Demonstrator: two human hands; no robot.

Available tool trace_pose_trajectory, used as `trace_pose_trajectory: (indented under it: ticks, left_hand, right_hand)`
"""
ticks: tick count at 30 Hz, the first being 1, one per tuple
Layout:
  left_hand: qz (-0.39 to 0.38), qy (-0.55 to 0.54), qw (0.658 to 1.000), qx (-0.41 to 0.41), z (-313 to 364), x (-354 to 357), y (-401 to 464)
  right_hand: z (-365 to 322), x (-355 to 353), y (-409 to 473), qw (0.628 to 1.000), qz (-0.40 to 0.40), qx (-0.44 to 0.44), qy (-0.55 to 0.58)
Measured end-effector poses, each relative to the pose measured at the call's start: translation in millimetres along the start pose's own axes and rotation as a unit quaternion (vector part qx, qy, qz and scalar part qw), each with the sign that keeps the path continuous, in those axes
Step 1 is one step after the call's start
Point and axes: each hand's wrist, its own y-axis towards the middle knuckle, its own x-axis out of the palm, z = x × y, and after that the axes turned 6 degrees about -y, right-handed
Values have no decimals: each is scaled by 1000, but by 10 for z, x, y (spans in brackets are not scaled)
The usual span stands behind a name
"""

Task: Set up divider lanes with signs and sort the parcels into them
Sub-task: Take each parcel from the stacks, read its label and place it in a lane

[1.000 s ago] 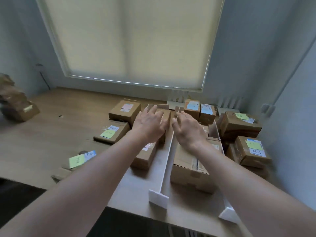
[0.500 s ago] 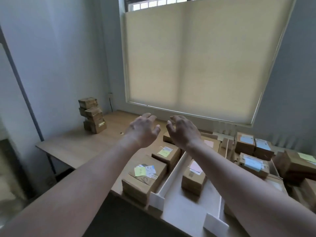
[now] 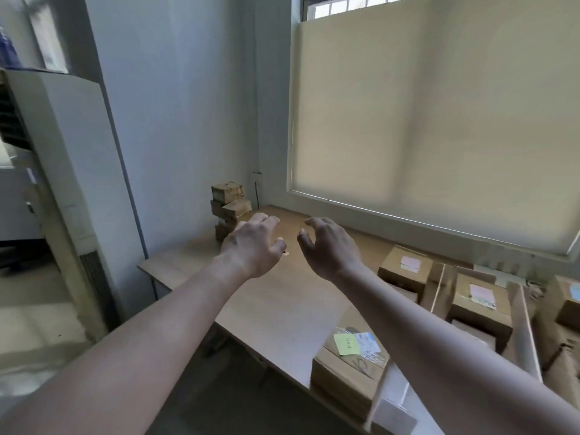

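Now, nearest the camera and below the right forearm, a brown corrugated parcel sits at the desk's front edge with a yellow note and a blue-white label on its lid. Just right of it stands a thin white divider board on a flat foot, with another pale divider further right. Two more boxy cartons with pink labels lie in the lanes right of the right hand, so by my reckoning the lanes are up and part of the sorting is done; I can't make out any signs.

Both hands hover over the smooth wooden desk, holding nothing: the left hand and right hand have loosely curled, spread fingers. Beyond the left fingertips, well apart from the lanes, a crooked stack of taped cardboard parcels waits by the wall, apparently unsorted.
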Motion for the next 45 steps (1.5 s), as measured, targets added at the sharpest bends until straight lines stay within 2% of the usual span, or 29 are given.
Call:
trace_pose_trajectory:
  ticks: [9, 18, 25, 30, 37, 45]
  left_hand:
    - [-4, 15, 999, -51, -1520, 247, 1216]
    - [-27, 1, 996, -85, -2860, 465, 2543]
    - [-58, -22, 995, -72, -4114, 784, 3554]
    - [-85, -35, 995, -35, -4925, 920, 4375]
    - [-111, -55, 992, -1, -5655, 1134, 5365]
    - [-148, -71, 986, 20, -6086, 1882, 6251]
  right_hand:
    - [-488, 1489, 1457, 998, -40, -40, 32]
    - [-836, 2675, 2988, 996, -78, -31, 37]
    - [-1281, 3687, 4010, 996, -83, -9, 21]
    - [-1622, 4259, 4750, 996, -78, 48, 7]
    - [-1764, 4806, 5594, 992, -77, 102, -11]
    - [-1400, 5659, 6300, 985, -87, 152, 6]
